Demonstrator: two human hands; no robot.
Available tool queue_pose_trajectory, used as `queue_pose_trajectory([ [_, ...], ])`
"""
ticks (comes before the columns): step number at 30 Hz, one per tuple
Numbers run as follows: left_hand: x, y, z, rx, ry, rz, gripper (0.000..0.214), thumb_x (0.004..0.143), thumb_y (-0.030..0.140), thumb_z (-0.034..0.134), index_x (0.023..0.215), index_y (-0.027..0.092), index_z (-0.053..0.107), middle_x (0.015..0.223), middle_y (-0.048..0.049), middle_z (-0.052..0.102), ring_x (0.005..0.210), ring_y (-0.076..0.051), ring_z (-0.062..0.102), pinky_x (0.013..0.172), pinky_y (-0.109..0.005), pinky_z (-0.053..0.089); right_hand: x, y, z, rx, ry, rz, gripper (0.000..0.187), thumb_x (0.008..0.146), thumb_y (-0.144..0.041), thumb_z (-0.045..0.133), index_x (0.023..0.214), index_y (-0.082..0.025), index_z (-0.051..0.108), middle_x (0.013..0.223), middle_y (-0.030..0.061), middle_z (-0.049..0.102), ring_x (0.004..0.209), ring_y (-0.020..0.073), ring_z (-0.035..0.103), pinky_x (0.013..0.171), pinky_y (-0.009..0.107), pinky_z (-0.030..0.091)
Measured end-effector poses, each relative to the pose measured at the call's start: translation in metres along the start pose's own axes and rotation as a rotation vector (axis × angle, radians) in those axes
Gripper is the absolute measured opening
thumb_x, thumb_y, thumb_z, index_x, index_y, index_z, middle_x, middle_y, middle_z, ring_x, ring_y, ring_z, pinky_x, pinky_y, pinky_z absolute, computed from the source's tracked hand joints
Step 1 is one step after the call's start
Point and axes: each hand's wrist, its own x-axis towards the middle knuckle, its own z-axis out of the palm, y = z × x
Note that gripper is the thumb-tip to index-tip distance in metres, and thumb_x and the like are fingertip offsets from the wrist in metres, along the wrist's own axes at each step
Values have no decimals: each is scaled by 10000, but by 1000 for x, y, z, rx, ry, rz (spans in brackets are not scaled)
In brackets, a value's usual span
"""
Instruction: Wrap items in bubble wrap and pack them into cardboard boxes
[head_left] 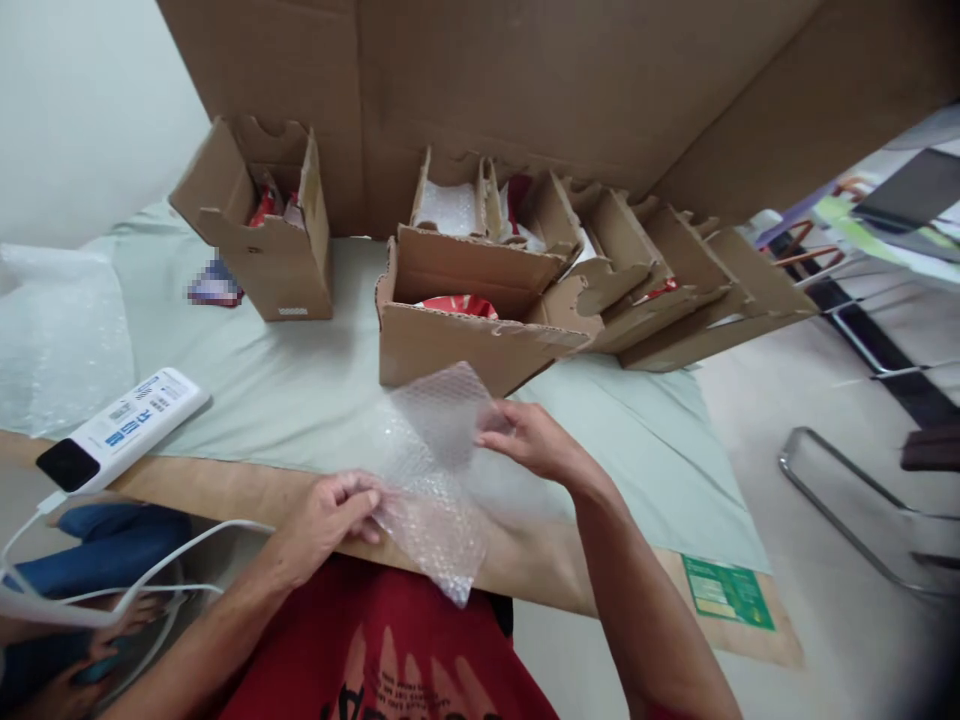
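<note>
A piece of clear bubble wrap (435,480) stretches between my two hands above the table's front edge. My left hand (345,510) is closed on its left edge, thumb on top. With a pinch of thumb and fingers, my right hand (521,435) grips its upper right side. One corner hangs down toward the red shirt, and the upper part folds over. Just beyond the wrap stands an open cardboard box (450,345) with a red packet (457,305) inside.
More cardboard boxes (615,250) stand in a row at the back right, and a tall one (289,260) at the back left. A white power bank (127,425) with a cable lies left, near more bubble wrap (60,340). Another person's legs (120,545) show lower left.
</note>
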Motion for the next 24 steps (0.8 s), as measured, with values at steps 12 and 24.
queue_pose_trajectory([
  [12,-9,-13,5,145,-175,-154,551,719,691,717,840,154,729,895,-118,784,863,-243,724,645,-294,568,-72,25,14,-180,369,-202,252,960,-370,643,1172,-241,689,1198,85,739,1125,258,682,993,442,516],
  [24,0,-11,25,-289,-275,-183,454,758,586,799,860,161,674,859,-127,781,831,-245,741,553,-272,566,-128,29,102,-203,337,-221,691,826,-117,630,1486,-257,482,1514,94,558,1467,284,436,1136,495,435],
])
